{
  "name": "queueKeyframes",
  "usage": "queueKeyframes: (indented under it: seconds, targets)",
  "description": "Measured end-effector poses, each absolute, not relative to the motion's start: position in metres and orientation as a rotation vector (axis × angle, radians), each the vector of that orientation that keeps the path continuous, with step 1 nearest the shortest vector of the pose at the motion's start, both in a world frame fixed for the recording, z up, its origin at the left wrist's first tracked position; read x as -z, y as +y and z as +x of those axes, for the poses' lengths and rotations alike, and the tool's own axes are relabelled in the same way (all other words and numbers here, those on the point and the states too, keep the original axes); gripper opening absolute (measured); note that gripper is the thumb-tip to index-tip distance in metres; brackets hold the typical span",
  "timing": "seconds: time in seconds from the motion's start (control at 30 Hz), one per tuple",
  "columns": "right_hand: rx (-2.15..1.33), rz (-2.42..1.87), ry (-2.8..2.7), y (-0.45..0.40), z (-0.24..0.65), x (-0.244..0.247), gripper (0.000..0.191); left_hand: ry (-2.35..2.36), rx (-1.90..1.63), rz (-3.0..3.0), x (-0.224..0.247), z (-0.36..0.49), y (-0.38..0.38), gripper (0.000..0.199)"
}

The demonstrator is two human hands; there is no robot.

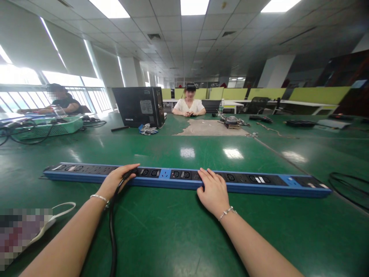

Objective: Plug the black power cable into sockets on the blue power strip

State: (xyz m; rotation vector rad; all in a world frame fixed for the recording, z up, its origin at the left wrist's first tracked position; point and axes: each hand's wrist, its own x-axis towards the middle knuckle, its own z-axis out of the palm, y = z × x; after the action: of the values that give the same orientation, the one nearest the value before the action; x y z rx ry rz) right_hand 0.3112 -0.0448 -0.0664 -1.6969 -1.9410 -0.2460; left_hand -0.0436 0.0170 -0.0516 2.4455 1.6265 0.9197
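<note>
One basket [62, 128] holds cables [29, 122]; left hand [117, 181] grips cord [113, 215], right hand [213, 190] lies extended on power strip [173, 185].

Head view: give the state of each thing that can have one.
Left hand, gripping the black plug.
Right hand, resting on the power strip.
Black plug, held; whether seated, unclear.
Power strip, flat, sockets up.
Black cable, trailing from plug.
Computer tower, upright.
Bottle, upright.
Ceiling lights, lit.

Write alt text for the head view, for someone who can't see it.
Left hand holding a black cable at a long blue power strip while the right hand rests on it. The strip lies on a green table; a computer tower, a green basket and a person in white are beyond.
</note>
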Motion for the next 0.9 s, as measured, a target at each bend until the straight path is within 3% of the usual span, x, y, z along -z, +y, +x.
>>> queueKeyframes:
  seconds: [0.27, 0.5, 0.9]
  targets:
    - [0.238, -1.695, -1.938, -0.044, 0.31, 0.066, 0.05, 1.949, -1.396, 2.003, 0.025, -0.027, 0.005, 0.053]
    - [0.244, -1.685, -1.935, -0.044, 0.311, 0.067, 0.05, 1.505, -1.019, 2.356, 0.04, 0.046, 0.009, 0.045]
    - [0.235, -1.682, -1.923, -0.044, 0.31, 0.067, 0.05, 1.486, -1.001, 2.363, 0.052, 0.066, 0.014, 0.038]
